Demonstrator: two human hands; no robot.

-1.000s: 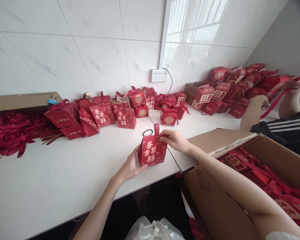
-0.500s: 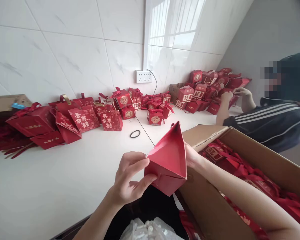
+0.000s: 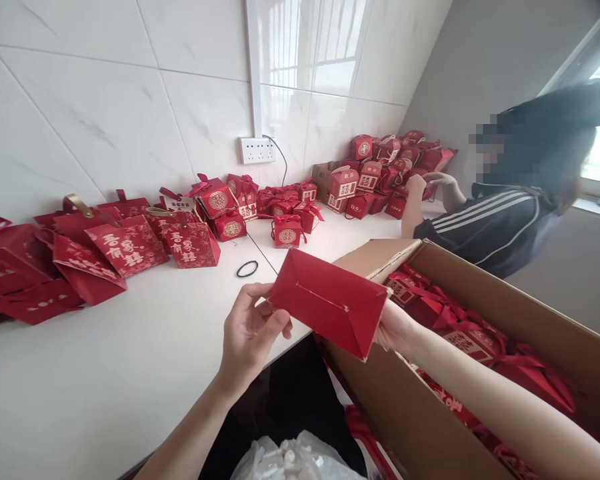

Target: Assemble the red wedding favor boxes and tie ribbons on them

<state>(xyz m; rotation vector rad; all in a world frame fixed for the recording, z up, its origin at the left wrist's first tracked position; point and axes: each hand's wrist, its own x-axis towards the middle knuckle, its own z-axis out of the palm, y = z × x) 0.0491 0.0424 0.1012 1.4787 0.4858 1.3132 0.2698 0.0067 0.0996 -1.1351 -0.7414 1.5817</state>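
A red paper gift box (image 3: 330, 300) is held in front of me, its folded bottom panel facing up, with creases running to the corners. My left hand (image 3: 253, 333) pinches its left end, thumb near the lower edge and fingers curled at the side. At the right end, my right hand (image 3: 397, 327) grips the box, most of its fingers hidden behind it. Below my hands, a clear plastic bag (image 3: 295, 460) with small white wrapped pieces rests on my lap.
A large cardboard carton (image 3: 460, 273) full of red gift boxes stands on my right. More red boxes (image 3: 193, 243) line the white table (image 3: 80, 387) by the wall. A black ring (image 3: 247, 269) lies nearby. At far right, a co-worker (image 3: 500, 227) handles boxes.
The box has turned in my hands: its open end faced me before, and its closed bottom shows now. My view has shifted to the right.
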